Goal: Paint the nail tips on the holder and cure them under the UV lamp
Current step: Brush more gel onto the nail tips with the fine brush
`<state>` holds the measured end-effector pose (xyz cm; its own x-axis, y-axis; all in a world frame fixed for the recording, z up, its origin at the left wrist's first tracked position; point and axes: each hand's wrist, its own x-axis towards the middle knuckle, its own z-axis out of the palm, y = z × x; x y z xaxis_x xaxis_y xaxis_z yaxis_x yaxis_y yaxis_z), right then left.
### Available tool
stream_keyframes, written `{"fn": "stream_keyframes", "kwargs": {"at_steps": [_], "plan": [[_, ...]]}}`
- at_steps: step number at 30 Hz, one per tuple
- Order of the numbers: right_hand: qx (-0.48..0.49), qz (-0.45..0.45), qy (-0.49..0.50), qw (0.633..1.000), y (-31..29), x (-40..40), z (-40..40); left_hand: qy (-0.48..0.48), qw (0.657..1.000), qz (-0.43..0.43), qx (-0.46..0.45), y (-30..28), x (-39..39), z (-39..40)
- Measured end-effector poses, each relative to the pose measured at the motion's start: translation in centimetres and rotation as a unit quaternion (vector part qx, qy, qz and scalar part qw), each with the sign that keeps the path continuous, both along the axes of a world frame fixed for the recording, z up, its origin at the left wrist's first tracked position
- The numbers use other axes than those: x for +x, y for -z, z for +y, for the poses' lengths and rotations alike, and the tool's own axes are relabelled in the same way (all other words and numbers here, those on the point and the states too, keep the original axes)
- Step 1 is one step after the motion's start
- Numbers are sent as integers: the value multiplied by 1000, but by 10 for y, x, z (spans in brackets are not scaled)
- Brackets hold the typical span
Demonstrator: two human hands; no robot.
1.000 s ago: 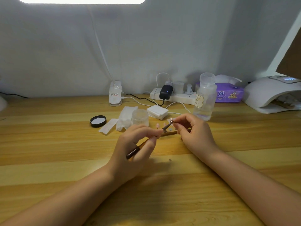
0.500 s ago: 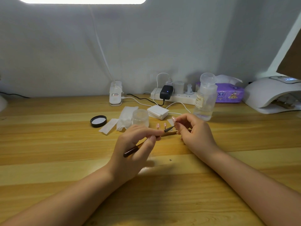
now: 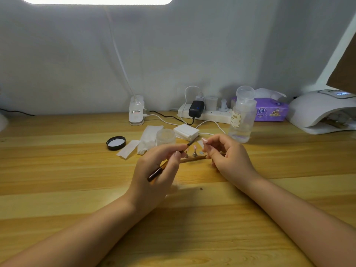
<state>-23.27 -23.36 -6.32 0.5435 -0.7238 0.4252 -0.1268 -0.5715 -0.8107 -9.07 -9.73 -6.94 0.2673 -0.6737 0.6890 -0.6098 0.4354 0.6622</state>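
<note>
Brush (image 3: pixel 189 143) tip lifted away from nail tip (image 3: pixel 204 140) since half a second ago, gap now between them. Left hand (image 3: pixel 154 170) grips brush, fingers curled round handle, bristles pointing up-right. Right hand (image 3: pixel 225 153) pinches stand with nail tip raised above holder (image 3: pixel 192 158). Holder lies on wooden table (image 3: pixel 77 180) between hands, two more tips upright on it. Behind: small clear jar (image 3: pixel 165 136), black lid (image 3: pixel 116 143), tissues (image 3: pixel 148 139), clear bottle (image 3: pixel 241 114). UV lamp (image 3: pixel 319 110) far right by wall.
</note>
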Motion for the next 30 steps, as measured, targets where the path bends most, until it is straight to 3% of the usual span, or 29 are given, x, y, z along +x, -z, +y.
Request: {"fn": "stream_keyframes", "kwargs": {"at_steps": [16, 24, 27, 30], "plan": [[-20, 4, 24, 1000, 1, -1, -2, 23, 998, -44, -28, -5, -2, 2], [-107, 21, 45, 993, 4, 1, -1, -12, 996, -89, -2, 0, 3, -4], [-133, 28, 51, 989, 5, 2, -1, -69, 992, -102, -7, 3, -1, -6], [-143, 30, 60, 987, 5, 2, -2, -30, 991, -118, 52, -3, 6, -10]]}}
